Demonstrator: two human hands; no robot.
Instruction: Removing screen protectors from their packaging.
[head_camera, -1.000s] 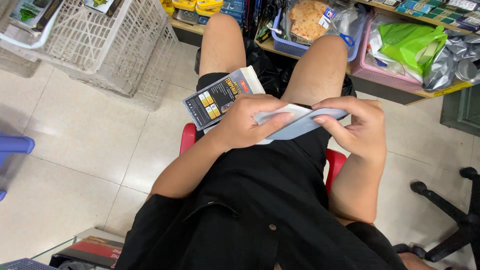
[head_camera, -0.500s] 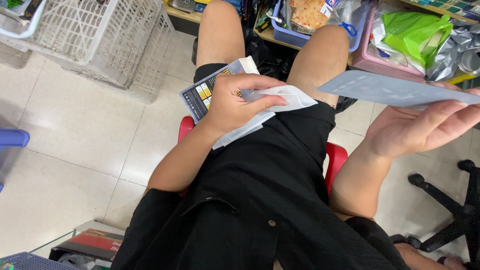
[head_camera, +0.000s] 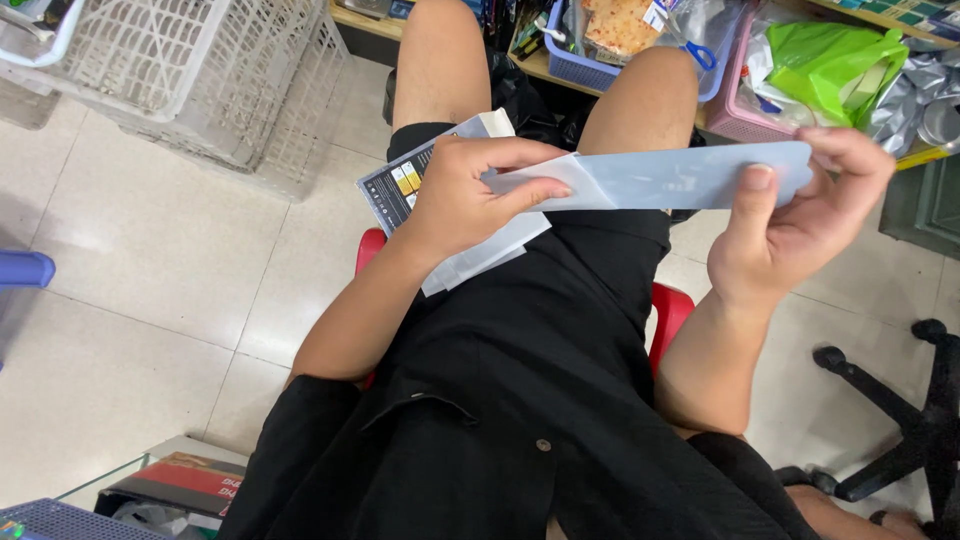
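1. Head view, grasp. The left hand (head_camera: 465, 195) pinches the pointed end of a pale blue-grey translucent sleeve (head_camera: 660, 178), thumb on top and fingers curled beneath. The right hand (head_camera: 810, 225) clamps the square end between thumb and forefinger. The sleeve spans level between the two hands, above the lap.

2. Head view, under the left hand. A stack of white paper sheets (head_camera: 480, 250) lies on the left thigh, with a dark printed card (head_camera: 395, 185) sticking out at 10 o'clock of the hand.

3. Head view, handling. The film looks thin and slippery. Judged from that, light, even tension from both ends keeps it flat; a hard pinch would crease it. The stack looks loosely balanced, so the thigh is best kept level.

4. Head view, surface. There is no worktop: the person sits on a red stool (head_camera: 668, 310), and the black shorts serve as the rest.

5. Head view, room. Pale floor tiles (head_camera: 130, 260); a white plastic basket (head_camera: 190, 75) at 10 o'clock; a blue basket (head_camera: 590, 65) at 12 o'clock; a green plastic bag (head_camera: 830, 60) at 1 o'clock; a black chair base (head_camera: 900, 440) at 4 o'clock.
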